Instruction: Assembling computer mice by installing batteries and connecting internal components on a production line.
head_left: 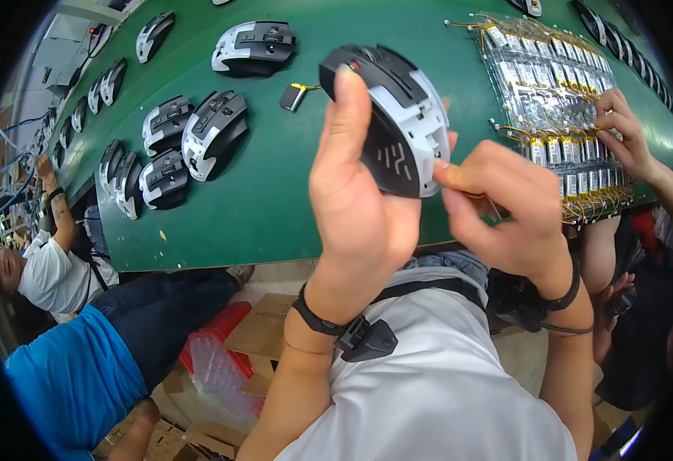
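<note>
A green tabletop [275, 207] fills the upper half of the frame, bowed by the lens, with white-and-black computer mice [217, 134] clustered at centre left and more strung out toward the upper left. Near the upper centre, the left hand [363, 188] holds a mouse [398, 88] tilted above the table, palm and thumb wrapped about its side; the right hand [513, 207] has its bent fingertips at the lower right edge of that mouse, but I cannot tell whether they pinch anything. Just left of the held mouse lies a battery [292, 97] with a yellow end. At upper right, clear plastic trays [532, 101] carry rows of wired batteries, and another person's hand [621, 131] reaches in at their right side. At lower left sits a person in a blue shirt [79, 376]; beside them, below the table, are a red container [232, 316], bubble wrap [217, 376] and a cardboard box [263, 326].
</note>
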Available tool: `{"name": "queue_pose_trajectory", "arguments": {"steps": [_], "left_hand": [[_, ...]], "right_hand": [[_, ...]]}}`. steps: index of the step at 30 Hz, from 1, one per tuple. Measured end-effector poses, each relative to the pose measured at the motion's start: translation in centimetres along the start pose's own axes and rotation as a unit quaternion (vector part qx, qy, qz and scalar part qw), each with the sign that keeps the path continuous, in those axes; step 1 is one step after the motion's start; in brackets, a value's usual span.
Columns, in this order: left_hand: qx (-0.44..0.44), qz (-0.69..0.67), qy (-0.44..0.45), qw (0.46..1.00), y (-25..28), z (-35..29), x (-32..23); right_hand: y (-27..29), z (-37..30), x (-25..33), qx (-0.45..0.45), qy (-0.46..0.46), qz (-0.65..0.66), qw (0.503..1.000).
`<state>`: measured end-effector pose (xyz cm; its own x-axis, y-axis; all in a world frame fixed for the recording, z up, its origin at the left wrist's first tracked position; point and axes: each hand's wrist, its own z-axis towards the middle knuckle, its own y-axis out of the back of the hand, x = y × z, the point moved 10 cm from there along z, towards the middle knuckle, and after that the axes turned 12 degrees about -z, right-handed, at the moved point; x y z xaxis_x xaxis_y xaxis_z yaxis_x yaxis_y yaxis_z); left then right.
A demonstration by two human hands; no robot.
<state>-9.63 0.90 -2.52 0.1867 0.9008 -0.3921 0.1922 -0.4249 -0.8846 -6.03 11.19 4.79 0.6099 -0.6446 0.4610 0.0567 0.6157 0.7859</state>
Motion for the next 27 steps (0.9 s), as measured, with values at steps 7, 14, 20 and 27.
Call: {"name": "queue_pose_trajectory", "arguments": {"steps": [7, 14, 20, 27], "left_hand": [[0.096, 0.002, 0.000, 0.995, -1.5, 0.4, -0.8], [0.097, 0.008, -0.024, 0.995, -0.4, 0.0, -0.3], [0.057, -0.018, 0.005, 0.998, 0.3, 0.6, 0.0], [-0.004, -0.047, 0.033, 0.998, 1.8, 0.4, 0.1]], "right_hand": [[0.9, -2.8, -3.3, -0.131, -0.185, 0.305, 0.925], [-2.5, -3.4, -5.4, -0.190, -0.270, 0.642, 0.692], [-0.4, -0.7, -2.2, -0.151, -0.102, 0.154, 0.971], [-1.5, 0.5, 0.6, -0.052, -0.048, -0.085, 0.994]]}}
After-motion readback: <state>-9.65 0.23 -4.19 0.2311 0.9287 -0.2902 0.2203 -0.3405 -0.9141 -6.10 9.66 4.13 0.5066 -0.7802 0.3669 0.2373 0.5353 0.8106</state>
